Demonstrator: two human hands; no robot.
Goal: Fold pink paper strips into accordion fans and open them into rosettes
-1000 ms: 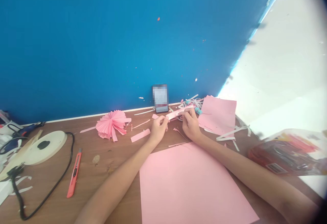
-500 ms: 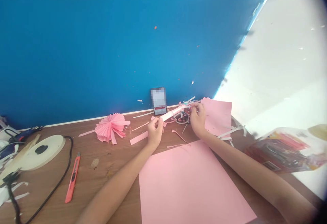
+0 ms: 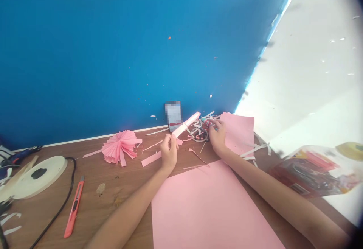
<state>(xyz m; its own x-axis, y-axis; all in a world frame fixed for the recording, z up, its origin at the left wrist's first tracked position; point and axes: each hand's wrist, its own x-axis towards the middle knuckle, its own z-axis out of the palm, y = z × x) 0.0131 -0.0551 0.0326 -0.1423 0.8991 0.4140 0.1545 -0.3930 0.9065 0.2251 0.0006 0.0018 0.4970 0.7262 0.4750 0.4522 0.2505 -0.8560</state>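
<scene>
My left hand (image 3: 169, 151) pinches the lower end of a folded pink paper strip (image 3: 186, 125), which slants up to the right with its far end free. To the right of that, my right hand (image 3: 218, 135) has its fingers closed around a small red-and-white tube with a teal tip (image 3: 208, 122), partly hidden by the fingers. Just left of the right hand, a pair of scissors (image 3: 199, 134) lies among paper scraps. A large pink sheet (image 3: 210, 207) lies flat below both forearms.
A pleated pink paper rosette (image 3: 120, 147) lies to the left. Nearer are a red box cutter (image 3: 74, 207), a black cable (image 3: 66, 198) and a cream disc (image 3: 53, 177). A phone (image 3: 173, 114) leans on the blue wall. Pink sheets (image 3: 241, 131) and a plastic bag (image 3: 314, 171) are at right.
The strip's far end has come away from my right hand and risen slightly up and left, held by my left hand alone. My right hand has dropped a little. The view has shifted slightly.
</scene>
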